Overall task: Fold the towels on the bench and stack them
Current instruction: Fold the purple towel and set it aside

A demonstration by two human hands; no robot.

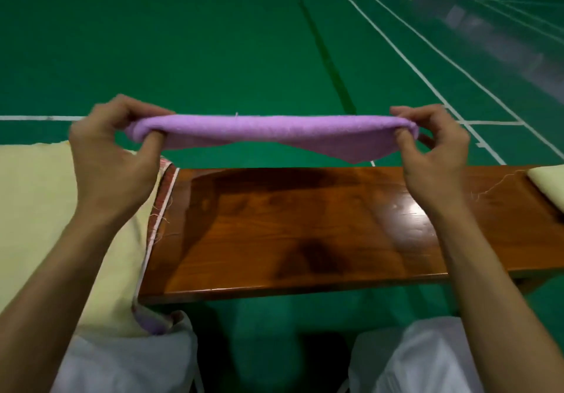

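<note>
1. We see a glossy brown wooden desk (305, 224) that stands on a green floor (213, 41) with white lines.
2. On its left end lies a pale yellow cloth (36, 209), spread flat and reaching past the near edge.
3. Under it, a patterned cloth (163, 191) with a white border shows along the right side.
4. On the right end lies a pale yellow towel (549, 185), partly out of view, with thin loose threads (488, 191) beside it.

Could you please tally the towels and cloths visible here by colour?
Purple: 1, the purple towel held in the air.
Yellow: 2, the left yellow towel and the right yellow towel on the bench.
Red patterned: 1, the patterned cloth edge under the left one.
Total: 4; a purple scrap low left is unclear.
</note>
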